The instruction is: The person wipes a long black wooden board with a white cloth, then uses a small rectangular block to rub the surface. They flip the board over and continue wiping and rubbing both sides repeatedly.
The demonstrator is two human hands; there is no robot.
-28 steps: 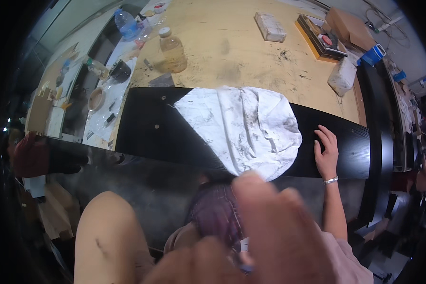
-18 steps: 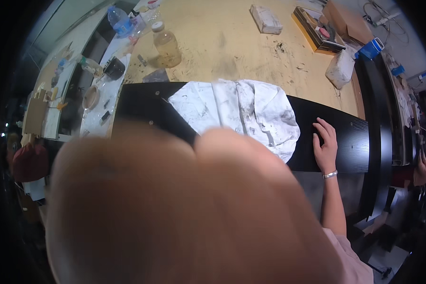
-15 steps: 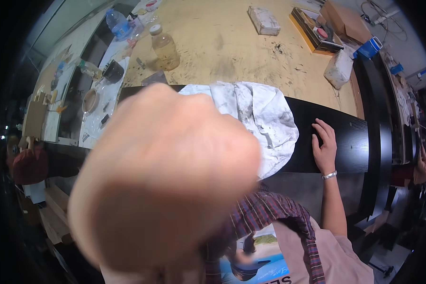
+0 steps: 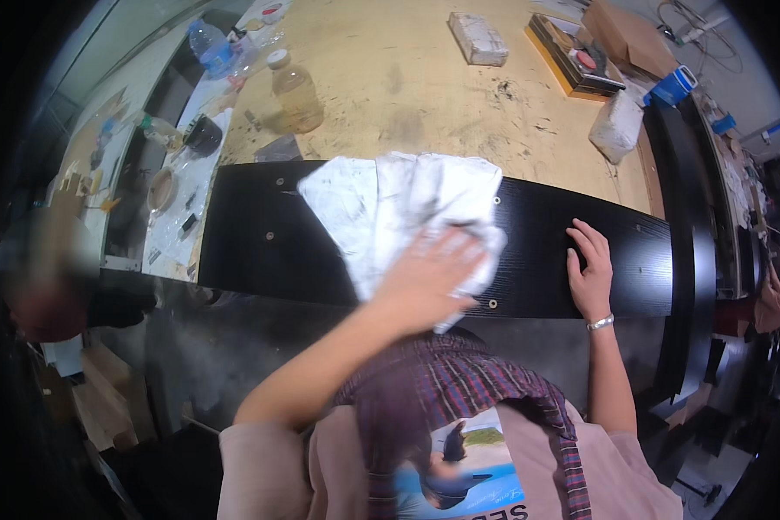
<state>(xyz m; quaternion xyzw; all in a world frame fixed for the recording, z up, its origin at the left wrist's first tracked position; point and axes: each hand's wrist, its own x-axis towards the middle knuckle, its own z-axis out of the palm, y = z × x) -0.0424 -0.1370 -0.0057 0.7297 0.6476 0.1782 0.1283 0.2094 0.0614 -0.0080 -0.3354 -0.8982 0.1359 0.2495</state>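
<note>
A long black board (image 4: 260,269) with wood-grain texture and small round metal fittings lies across the near side of the worktable. A smudged white cloth (image 4: 347,195) is spread over its middle, its far edge reaching onto the table. My left hand (image 4: 433,273) presses down on the cloth's right part, fingers stretched out and slightly blurred by motion. Farther right, my right hand (image 4: 591,273) lies flat on bare board, holding nothing, its fingers a little apart. A metal bracelet (image 4: 601,322) circles that wrist.
Beyond the board stretches a stained yellowish tabletop (image 4: 399,104). At left stand a bottle of amber liquid (image 4: 296,95), a clear plastic bottle (image 4: 210,45) and a dark cup (image 4: 203,134). Wrapped blocks (image 4: 478,39) and an open box (image 4: 576,56) sit at the back right.
My left hand, raised as a blurred fist close to the camera before, has come down onto the cloth. The cloth now extends farther left, baring some board at its right. My right hand stays put.
</note>
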